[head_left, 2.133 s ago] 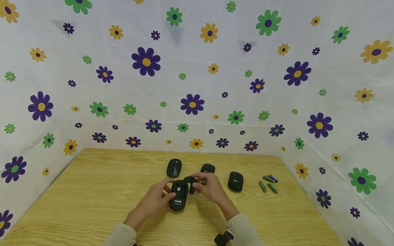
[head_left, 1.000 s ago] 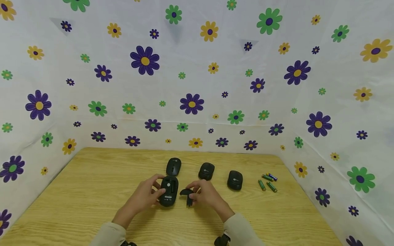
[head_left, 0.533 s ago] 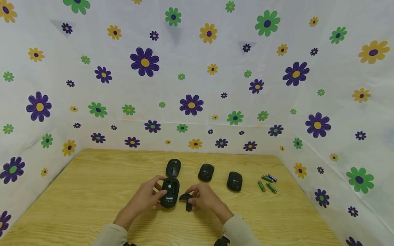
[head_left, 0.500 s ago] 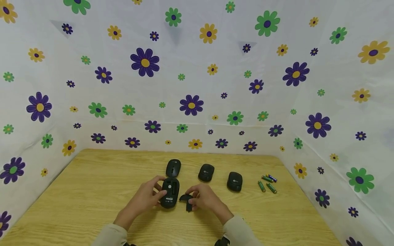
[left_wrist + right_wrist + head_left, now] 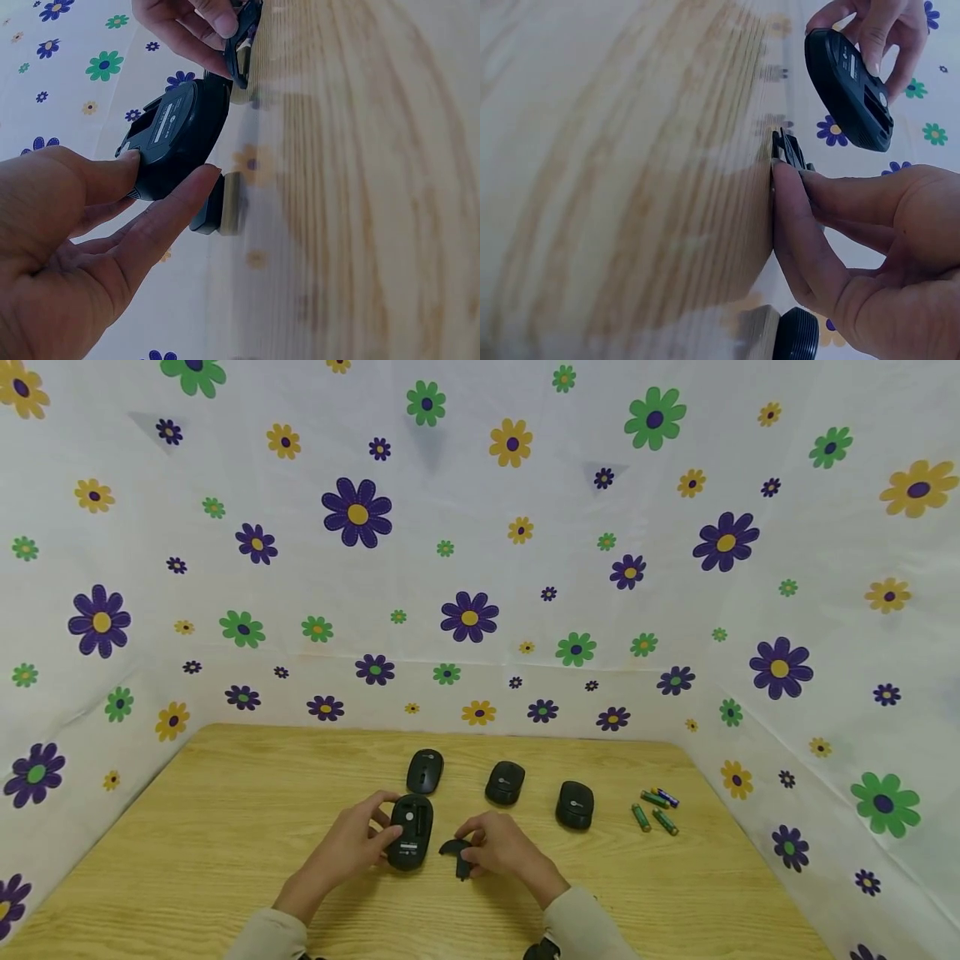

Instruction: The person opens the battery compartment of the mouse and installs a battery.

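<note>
My left hand (image 5: 352, 835) grips a black computer mouse (image 5: 411, 847) by its left side, underside up. The mouse's battery compartment (image 5: 422, 818) lies uncovered, with no battery visible in it. In the right wrist view this mouse (image 5: 844, 90) is tilted and held off the table. My right hand (image 5: 498, 843) pinches the black battery cover (image 5: 454, 847), a curved piece with a straight tongue, just right of the mouse. In the right wrist view the cover (image 5: 789, 150) is at the table surface, seen edge-on.
Three more black mice stand behind the hands: a left one (image 5: 425, 772), a middle one (image 5: 505, 783) and a right one (image 5: 575, 805). Several batteries (image 5: 664, 822) lie at the right of the wooden table (image 5: 225, 827). A flowered cloth (image 5: 480, 527) encloses the back and sides.
The right hand has drawn the battery cover away from the mouse and down towards the table. The left hand has shifted the mouse slightly left.
</note>
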A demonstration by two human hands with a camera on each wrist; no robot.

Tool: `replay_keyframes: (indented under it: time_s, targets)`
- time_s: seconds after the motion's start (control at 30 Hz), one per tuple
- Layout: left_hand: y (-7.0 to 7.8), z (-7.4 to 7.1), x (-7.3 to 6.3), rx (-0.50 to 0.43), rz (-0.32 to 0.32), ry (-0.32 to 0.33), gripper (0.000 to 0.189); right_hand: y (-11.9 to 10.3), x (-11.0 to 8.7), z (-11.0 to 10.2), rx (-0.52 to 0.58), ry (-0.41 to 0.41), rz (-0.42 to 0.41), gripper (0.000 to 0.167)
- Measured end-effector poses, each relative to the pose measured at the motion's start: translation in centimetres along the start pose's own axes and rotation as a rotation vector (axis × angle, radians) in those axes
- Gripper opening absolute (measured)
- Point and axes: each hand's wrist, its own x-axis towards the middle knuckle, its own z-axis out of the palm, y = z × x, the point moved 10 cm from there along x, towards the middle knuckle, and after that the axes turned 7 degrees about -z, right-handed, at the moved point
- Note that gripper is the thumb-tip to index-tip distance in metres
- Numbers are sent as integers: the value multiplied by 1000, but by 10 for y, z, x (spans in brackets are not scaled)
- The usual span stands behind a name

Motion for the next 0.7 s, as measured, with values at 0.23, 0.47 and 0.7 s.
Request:
replay_keyframes:
  time_s: [0.23,0.47,0.7]
  targets:
    - [-5,-3,2,8,-21,9,44,1,0,1,-28,5,30,25]
    - [-4,-3,3,18,-17,16,43,2,0,0,-38,1,38,25]
    - [-3,0,5,22,-14,16,43,1,1,-1,-53,-2,19,26]
